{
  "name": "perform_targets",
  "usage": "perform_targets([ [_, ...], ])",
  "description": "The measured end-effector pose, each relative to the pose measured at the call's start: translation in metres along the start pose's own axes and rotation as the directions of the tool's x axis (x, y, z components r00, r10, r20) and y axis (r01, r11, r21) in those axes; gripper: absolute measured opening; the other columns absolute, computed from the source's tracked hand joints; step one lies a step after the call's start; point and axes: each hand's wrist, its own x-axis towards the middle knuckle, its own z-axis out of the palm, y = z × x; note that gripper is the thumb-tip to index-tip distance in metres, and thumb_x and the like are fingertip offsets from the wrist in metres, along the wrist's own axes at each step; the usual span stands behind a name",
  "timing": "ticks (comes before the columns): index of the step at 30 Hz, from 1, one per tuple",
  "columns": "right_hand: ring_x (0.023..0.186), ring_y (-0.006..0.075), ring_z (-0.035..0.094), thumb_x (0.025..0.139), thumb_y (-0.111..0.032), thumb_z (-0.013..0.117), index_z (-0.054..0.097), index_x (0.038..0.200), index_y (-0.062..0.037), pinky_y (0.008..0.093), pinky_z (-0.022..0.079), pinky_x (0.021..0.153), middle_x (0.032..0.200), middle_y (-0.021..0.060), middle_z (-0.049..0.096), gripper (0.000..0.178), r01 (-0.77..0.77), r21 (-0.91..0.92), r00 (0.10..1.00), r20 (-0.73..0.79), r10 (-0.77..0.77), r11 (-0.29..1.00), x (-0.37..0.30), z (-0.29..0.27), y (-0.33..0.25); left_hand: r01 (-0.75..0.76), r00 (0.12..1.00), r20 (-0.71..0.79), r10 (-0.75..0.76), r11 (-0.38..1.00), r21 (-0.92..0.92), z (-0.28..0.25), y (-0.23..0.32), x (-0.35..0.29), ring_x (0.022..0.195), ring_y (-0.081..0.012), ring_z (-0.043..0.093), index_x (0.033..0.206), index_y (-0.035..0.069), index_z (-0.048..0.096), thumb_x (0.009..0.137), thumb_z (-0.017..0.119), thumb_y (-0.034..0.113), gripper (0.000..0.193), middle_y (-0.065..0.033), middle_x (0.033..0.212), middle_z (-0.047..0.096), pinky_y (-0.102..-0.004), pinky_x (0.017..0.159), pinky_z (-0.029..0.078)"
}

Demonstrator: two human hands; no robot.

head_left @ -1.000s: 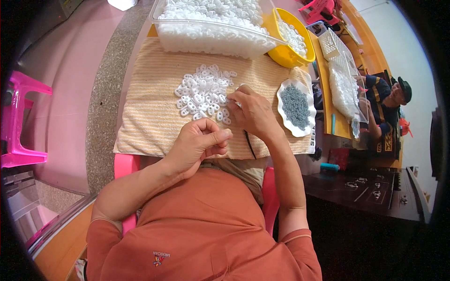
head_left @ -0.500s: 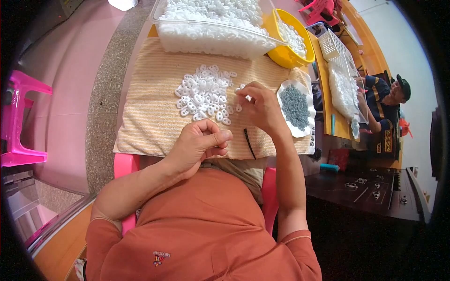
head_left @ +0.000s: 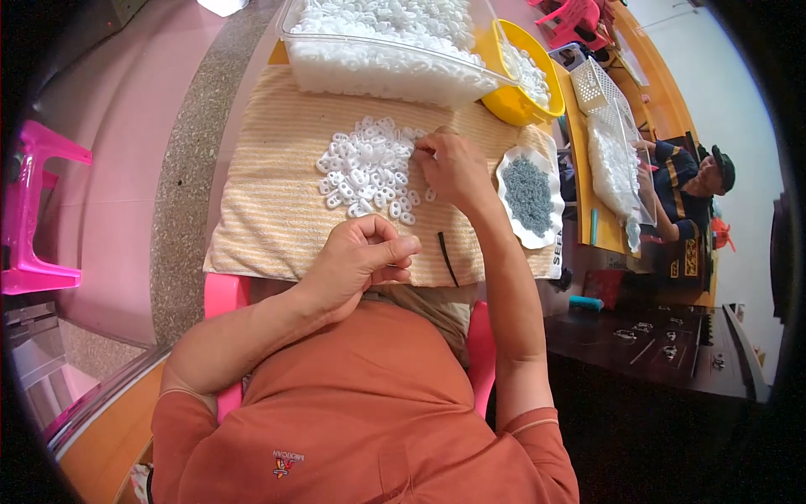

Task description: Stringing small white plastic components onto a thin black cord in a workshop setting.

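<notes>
A heap of small white plastic pieces (head_left: pixel 361 168), oval with two holes each, lies on a striped towel (head_left: pixel 273 181). My right hand (head_left: pixel 453 168) is at the heap's right edge, palm down, with its fingertips pinched together among the outermost pieces. What those fingertips grip, if anything, is hidden. Nearer to me, my left hand (head_left: pixel 365 259) hovers below the heap with thumb and forefinger pressed together; anything between them is too small to make out. A thin black strip (head_left: pixel 447 259) lies on the towel to its right.
Right of my right hand, a white scalloped dish (head_left: pixel 550 218) holds many small grey-blue bits. Beyond the heap stand a clear bin (head_left: pixel 386 74) full of white pieces and a yellow basin (head_left: pixel 504 107). At the right, another person (head_left: pixel 688 185) sits by a clear tray (head_left: pixel 617 160).
My right hand has shifted left and slightly away from me, to the edge of the heap. My left hand keeps its pinch in nearly the same place.
</notes>
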Motion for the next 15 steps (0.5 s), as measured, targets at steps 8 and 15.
perform_targets([
  [8,0.078,0.0367,0.061,0.084,-0.012,0.058,0.065,0.088,-0.0016,0.044,0.047,0.071,0.085,0.0165,0.062,0.014,0.15,-0.011,0.976,-0.159,-0.15,0.989,-0.018,0.004,0.01,0.011,1.0,0.004,-0.011,1.0,0.016,-0.002,-0.002,0.001,0.067,-0.0112,0.063,0.083,0.007,0.057,0.087,0.068,0.01,0.012,-0.0062,0.085,0.065,-0.0267,0.065,0.058],
  [15,0.083,0.0362,0.062,0.083,-0.011,0.061,0.064,0.089,-0.0029,0.0427,0.048,0.073,0.086,0.0159,0.064,0.01,0.122,0.135,0.981,-0.166,-0.099,0.983,-0.038,-0.008,0.002,0.004,0.999,-0.032,-0.003,1.0,0.021,0.003,0.002,0.0,0.066,-0.0094,0.061,0.08,0.007,0.056,0.088,0.068,0.011,0.015,-0.0026,0.078,0.062,-0.0231,0.064,0.055],
])
